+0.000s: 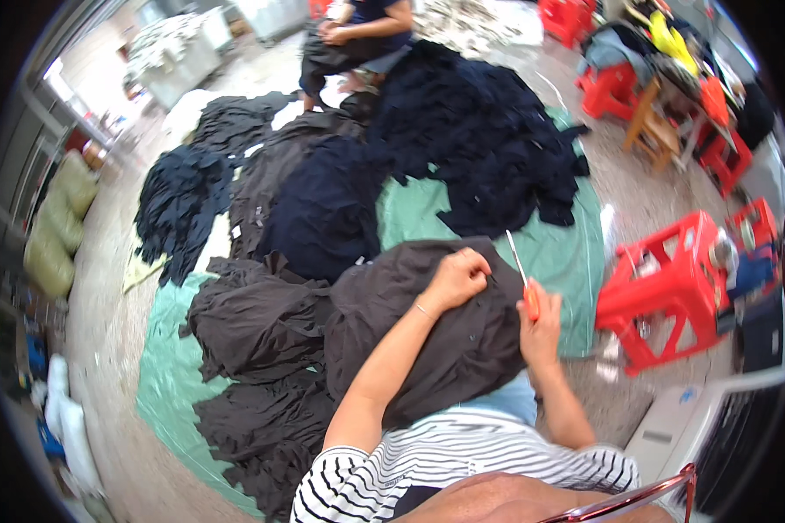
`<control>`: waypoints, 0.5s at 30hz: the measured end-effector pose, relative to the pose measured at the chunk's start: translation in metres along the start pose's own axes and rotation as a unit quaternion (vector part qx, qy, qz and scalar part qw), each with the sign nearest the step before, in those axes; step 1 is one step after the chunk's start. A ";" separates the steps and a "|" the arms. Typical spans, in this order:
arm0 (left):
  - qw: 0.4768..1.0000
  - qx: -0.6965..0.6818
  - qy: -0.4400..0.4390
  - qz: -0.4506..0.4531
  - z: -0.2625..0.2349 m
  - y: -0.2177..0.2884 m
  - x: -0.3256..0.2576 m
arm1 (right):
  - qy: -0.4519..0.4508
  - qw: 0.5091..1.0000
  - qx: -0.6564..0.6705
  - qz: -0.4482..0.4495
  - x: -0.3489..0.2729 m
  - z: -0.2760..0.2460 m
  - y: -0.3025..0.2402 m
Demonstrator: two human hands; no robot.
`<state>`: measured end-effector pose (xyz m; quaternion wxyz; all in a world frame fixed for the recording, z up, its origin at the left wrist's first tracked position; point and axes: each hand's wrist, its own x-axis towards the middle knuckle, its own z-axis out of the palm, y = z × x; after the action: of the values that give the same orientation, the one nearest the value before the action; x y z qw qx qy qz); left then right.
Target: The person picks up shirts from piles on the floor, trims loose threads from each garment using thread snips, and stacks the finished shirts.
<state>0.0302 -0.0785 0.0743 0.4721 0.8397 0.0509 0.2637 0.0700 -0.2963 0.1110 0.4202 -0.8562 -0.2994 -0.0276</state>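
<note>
Pale sacks (57, 228) stand along the left wall. Bare floor (105, 288) lies between them and the green sheet (170, 366). A dark brown garment (427, 322) lies on the lap; the left hand (456, 277) pinches it, and the right hand (539, 327) grips orange-handled snips (523, 283) at its edge.

— The garment (436, 340) at centre frame? 
— Dark brown-black; the pile (480, 131) at upper centre is navy. 
— And the sheet (567, 253)? 
— Pale green. Stool (663, 288) at right: red. Snips' handle (530, 301): orange. Shirt (462, 458), bottom: black-and-white stripes.
</note>
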 end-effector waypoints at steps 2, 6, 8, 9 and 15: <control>0.998 -0.030 -0.029 -0.055 -0.010 0.004 0.003 | -0.014 0.997 -0.074 -0.013 0.011 -0.033 -0.010; 0.991 -0.080 -0.028 -0.103 -0.013 -0.005 0.008 | -0.110 0.993 -0.043 -0.009 0.017 -0.079 -0.029; 0.988 -0.092 -0.037 -0.120 -0.009 -0.009 0.009 | -0.175 0.977 -0.122 0.015 0.013 -0.083 -0.035; 0.986 -0.104 -0.027 -0.127 -0.007 -0.008 0.010 | -0.194 0.971 -0.137 0.023 0.012 -0.081 -0.034; 0.981 -0.117 -0.032 -0.153 -0.002 -0.007 0.012 | -0.200 0.969 -0.138 0.040 0.011 -0.072 -0.029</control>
<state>0.0402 -0.0689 0.0744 0.6035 0.7688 0.1323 0.1651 0.0785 -0.3303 0.1809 0.2302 -0.9055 -0.3359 0.1196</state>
